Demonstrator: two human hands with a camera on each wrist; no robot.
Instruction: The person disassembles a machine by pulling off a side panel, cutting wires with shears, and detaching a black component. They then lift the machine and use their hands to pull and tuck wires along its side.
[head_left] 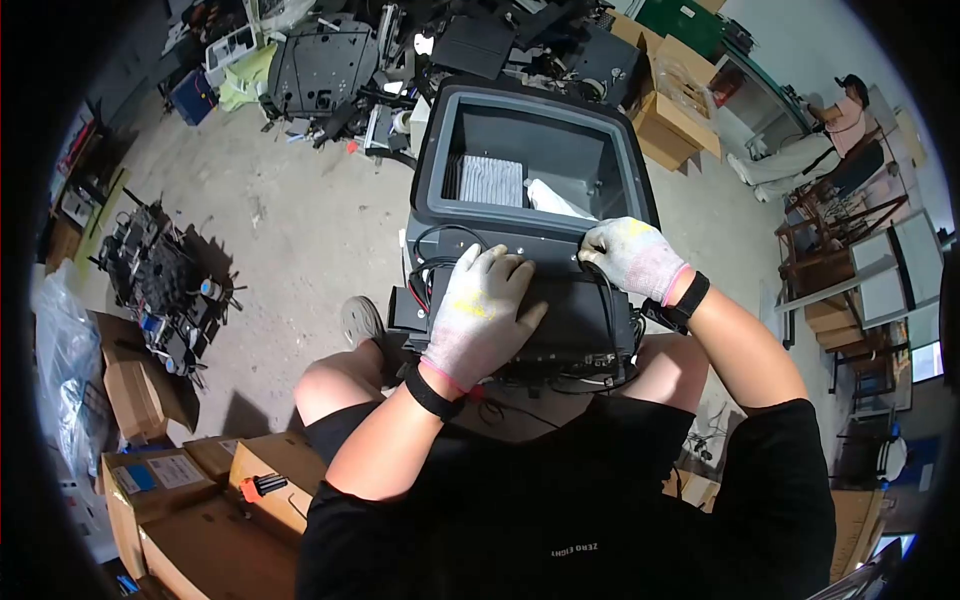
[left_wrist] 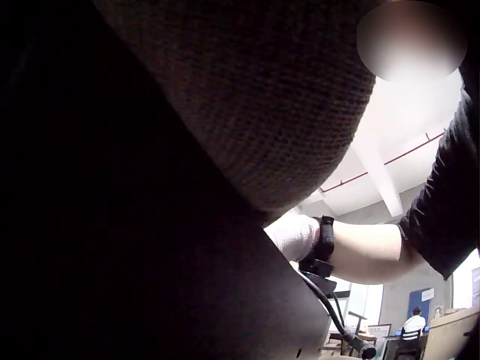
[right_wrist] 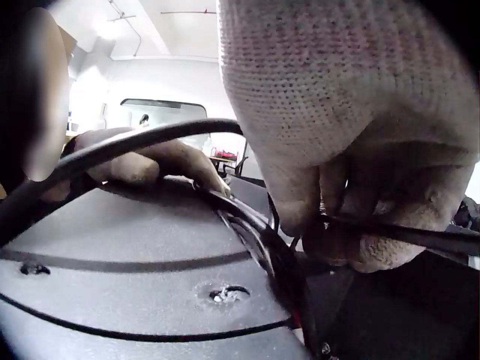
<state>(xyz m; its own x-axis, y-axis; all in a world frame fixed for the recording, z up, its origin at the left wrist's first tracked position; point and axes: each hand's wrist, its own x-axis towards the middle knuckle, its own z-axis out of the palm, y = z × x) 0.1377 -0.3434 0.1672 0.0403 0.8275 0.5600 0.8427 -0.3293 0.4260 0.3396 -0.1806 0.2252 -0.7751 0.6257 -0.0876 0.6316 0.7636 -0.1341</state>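
Note:
Before the seated person stands a dark machine with an open bin (head_left: 434, 160) at its far end and a flat black panel (head_left: 570, 305) on the near side. Spread across the panel, the gloved left hand (head_left: 478, 315) rests with fingers extended, beside a bundle of black cables (head_left: 428, 268). The gloved right hand (head_left: 635, 258) is at the bin's near right corner, its fingers curled and pinching a black cable (right_wrist: 420, 234). Another loop of black cable (right_wrist: 142, 141) arches across the right wrist view. The left wrist view is mostly dark glove and panel.
Inside the bin are a pleated filter (head_left: 490, 182) and a white bag (head_left: 556, 203). Parts are heaped beyond it around a black plate (head_left: 322, 72). Left on the floor stands a wired assembly (head_left: 155, 265); cardboard boxes (head_left: 205, 535) are near. Another person (head_left: 845, 125) sits far right.

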